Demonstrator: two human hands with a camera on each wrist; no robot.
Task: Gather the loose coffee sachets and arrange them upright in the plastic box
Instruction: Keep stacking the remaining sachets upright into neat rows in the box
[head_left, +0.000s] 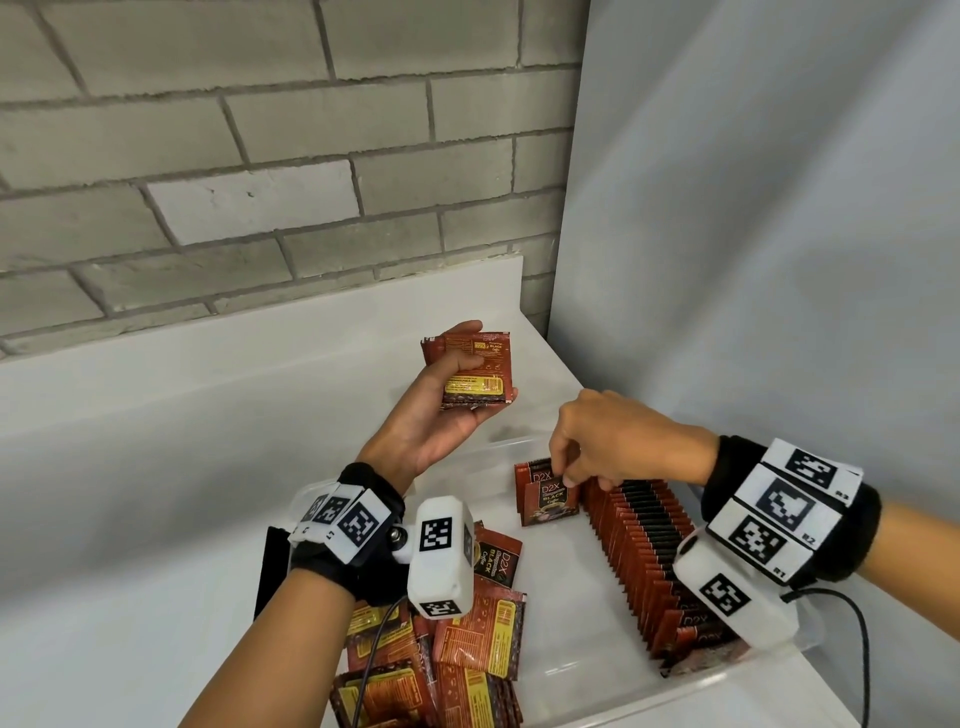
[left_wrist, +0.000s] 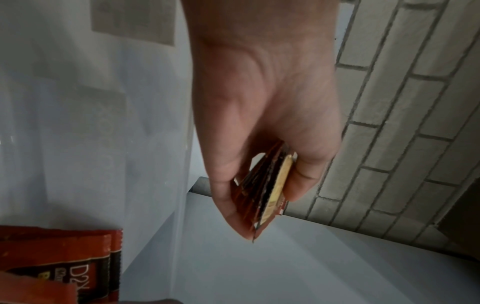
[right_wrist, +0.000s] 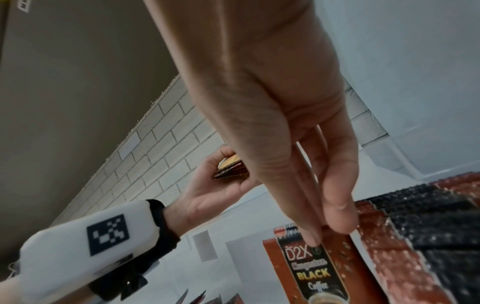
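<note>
Sachets (head_left: 431, 670) lay loose in a heap at the bottom centre of the head frame, flat and overlapping, faces pointing every way — the supply I judged not yet gathered. Just right of them ran the plastic box (head_left: 727, 680), its clear rim along the lower right, with a long row of upright sachets (head_left: 639, 540) packed face to face, the row's long axis running from lower right toward the centre.

At the far end of that row my right hand (head_left: 608, 441) came down from above, thumb and forefinger pinching the top edge of a front sachet (head_left: 551, 501). It stood upright, short edge down, printed face turned toward the open end of the box; another stood close behind it. I took the top-edge pinch as the way to seat it vertical against the row without knocking the others over.

Farther up, at frame centre, my left hand (head_left: 447, 405) was raised palm-up above the counter (head_left: 156, 415), fingers curled under and thumb laid across a small held stack (head_left: 475, 371), its long axis roughly up the frame, back labels showing — a ready magazine, I judged, for the right hand to draw from.
</note>
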